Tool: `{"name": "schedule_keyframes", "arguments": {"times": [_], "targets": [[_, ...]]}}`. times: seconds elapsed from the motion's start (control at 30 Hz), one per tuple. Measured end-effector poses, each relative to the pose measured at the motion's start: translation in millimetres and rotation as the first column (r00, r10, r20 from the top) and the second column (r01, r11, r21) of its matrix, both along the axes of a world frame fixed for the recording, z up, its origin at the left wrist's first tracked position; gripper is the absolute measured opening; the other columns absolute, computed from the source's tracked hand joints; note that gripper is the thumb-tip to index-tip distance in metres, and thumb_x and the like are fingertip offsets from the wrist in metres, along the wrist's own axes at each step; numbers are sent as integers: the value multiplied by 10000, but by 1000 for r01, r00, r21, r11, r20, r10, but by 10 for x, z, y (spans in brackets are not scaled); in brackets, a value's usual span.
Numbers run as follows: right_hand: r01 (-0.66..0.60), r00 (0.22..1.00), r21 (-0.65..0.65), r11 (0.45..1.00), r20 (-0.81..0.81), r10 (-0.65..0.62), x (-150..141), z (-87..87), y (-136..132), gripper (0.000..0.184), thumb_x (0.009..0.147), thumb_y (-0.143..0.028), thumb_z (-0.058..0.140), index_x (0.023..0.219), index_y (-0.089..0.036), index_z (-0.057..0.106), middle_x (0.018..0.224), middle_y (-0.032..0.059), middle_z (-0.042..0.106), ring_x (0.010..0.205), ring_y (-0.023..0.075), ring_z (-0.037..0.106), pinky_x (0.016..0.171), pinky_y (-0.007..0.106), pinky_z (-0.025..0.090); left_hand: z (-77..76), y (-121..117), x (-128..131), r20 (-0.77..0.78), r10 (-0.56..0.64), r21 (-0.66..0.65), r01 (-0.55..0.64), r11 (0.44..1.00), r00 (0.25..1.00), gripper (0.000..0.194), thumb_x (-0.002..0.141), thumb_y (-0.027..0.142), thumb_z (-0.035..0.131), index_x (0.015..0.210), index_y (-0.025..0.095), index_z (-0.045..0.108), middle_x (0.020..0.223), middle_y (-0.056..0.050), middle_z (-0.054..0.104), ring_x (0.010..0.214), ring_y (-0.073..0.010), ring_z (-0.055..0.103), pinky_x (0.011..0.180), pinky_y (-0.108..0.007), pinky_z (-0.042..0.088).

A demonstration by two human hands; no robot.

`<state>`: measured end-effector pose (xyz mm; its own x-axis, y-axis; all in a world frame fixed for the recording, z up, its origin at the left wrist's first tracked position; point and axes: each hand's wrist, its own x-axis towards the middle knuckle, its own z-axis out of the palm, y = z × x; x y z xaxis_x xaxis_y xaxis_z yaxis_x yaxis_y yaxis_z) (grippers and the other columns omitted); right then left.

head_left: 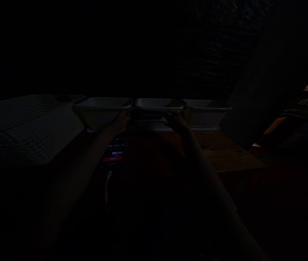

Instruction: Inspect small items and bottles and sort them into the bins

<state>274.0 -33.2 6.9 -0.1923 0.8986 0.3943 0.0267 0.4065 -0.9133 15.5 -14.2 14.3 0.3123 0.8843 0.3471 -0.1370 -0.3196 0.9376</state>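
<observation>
The scene is very dark. Three white rectangular tubs stand in a row at the far edge of a wooden table point(224, 152). My left hand point(121, 119) grips the left end of the middle tub point(158, 104), and my right hand point(176, 120) grips its right end. The left tub point(102, 108) and the right tub point(207, 110) sit close on either side. The fingers of both hands curl round the tub's sides.
A phone point(113, 154) with a lit timer screen lies on the table near my left forearm, with a white cable point(107, 181) plugged in. A perforated white plastic basket point(29, 127) lies at the left. Light-coloured objects show dimly at the far right.
</observation>
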Motion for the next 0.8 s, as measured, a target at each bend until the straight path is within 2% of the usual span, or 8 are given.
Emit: {"name": "schedule_keyframes", "arguments": {"times": [0.13,0.27,0.4,0.53,0.67,0.8], "targets": [[-125,984,28,992,-122,127,0,-21,37,222,658,-248,554,867,-194,604,882,2,557,600,71,461,498,178,406,4,2,7,-32,-44,20,44,999,999,365,696,216,608,1061,197,609,936,-45,663,740,-155,633,605,-257,518],[-161,974,41,986,-153,165,-1,-35,86,156,666,-280,577,785,-179,579,888,4,538,634,76,481,533,193,438,-5,18,17,-35,-18,23,19,1000,999,251,708,225,599,956,195,629,925,-22,644,636,-108,596,558,-235,498],[-120,979,-20,993,-166,115,-36,-36,93,186,716,-340,544,805,-180,576,931,21,546,716,101,531,603,231,488,13,-7,37,-33,1,-5,-1,1000,999,212,709,252,578,907,194,626,890,-23,625,627,-124,587,529,-248,486],[-48,989,-123,991,-145,29,-122,-20,51,287,756,-458,516,858,-192,556,935,37,576,738,126,570,613,278,511,47,-43,65,-93,47,-51,-52,997,995,228,736,366,538,835,180,625,840,-39,606,641,-155,583,515,-269,473],[-63,996,-68,996,-63,59,-198,-4,9,321,626,-377,703,799,-183,515,851,29,592,704,119,579,606,264,506,32,-48,82,-189,101,87,-85,993,977,300,663,408,667,849,178,613,886,-37,598,748,-164,575,569,-255,474],[-24,999,31,999,-39,25,-200,-9,6,367,555,-304,755,796,-181,507,823,13,567,676,102,567,626,261,512,7,-32,63,-322,177,259,-93,961,930,341,586,348,748,847,180,608,879,-30,604,759,-152,559,624,-246,457]]}}
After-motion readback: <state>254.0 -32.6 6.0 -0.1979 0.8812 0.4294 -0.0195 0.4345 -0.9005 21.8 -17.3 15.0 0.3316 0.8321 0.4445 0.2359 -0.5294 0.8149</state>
